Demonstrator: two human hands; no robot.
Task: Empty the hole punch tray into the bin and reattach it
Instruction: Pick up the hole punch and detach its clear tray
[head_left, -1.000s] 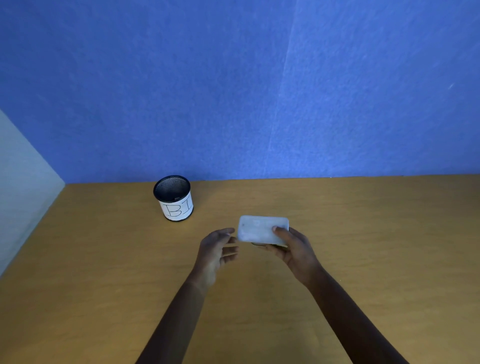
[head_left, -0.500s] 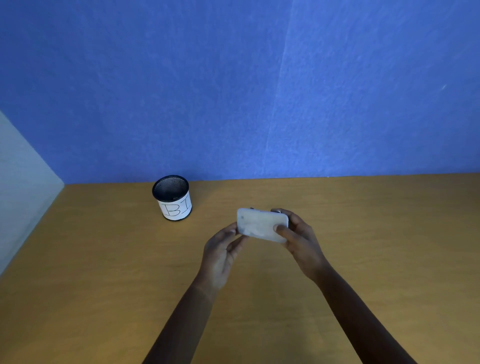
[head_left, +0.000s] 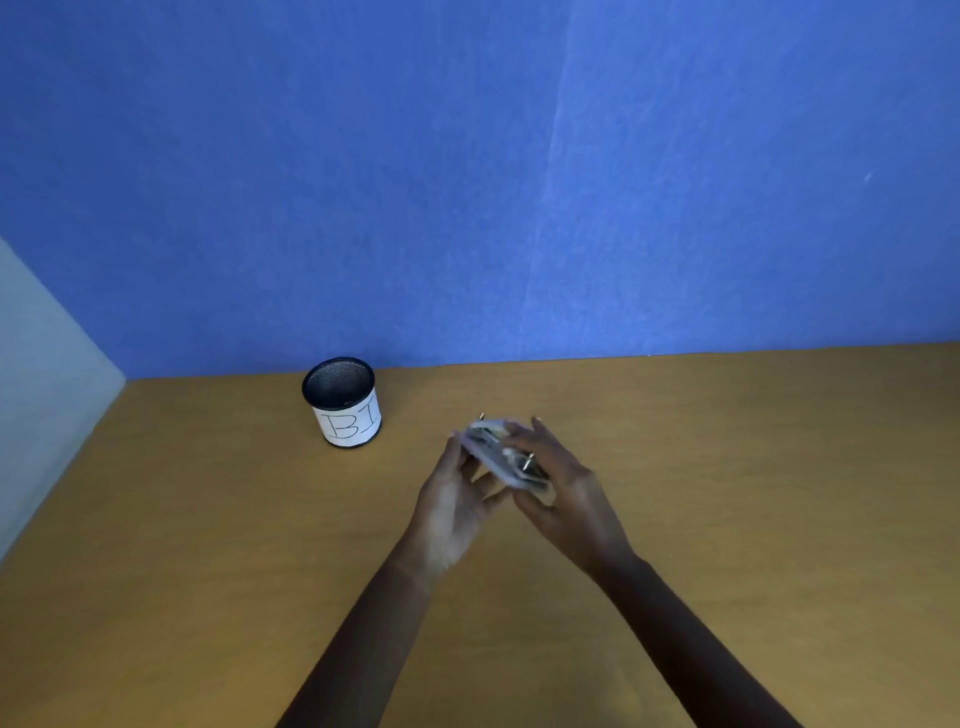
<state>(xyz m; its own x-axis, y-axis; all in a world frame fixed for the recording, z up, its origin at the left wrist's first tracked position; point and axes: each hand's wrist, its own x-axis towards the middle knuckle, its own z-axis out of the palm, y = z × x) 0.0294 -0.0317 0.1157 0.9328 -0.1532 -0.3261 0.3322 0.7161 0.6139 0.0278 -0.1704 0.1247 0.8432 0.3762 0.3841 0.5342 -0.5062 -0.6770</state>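
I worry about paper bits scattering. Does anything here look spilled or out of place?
Nothing looks spilled. The table shows no paper bits, and the bin stands upright. The left hand and right hand hold the hole punch tilted above the table.

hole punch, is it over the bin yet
No, both hands, left hand and right hand, hold the hole punch above the table, right of the bin.

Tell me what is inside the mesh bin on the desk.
The mesh bin stands open and upright. Only its dark inner mesh wall shows from this angle; the bottom is hidden by the near rim, so any contents cannot be seen. Both hands hold the hole punch well away from it.
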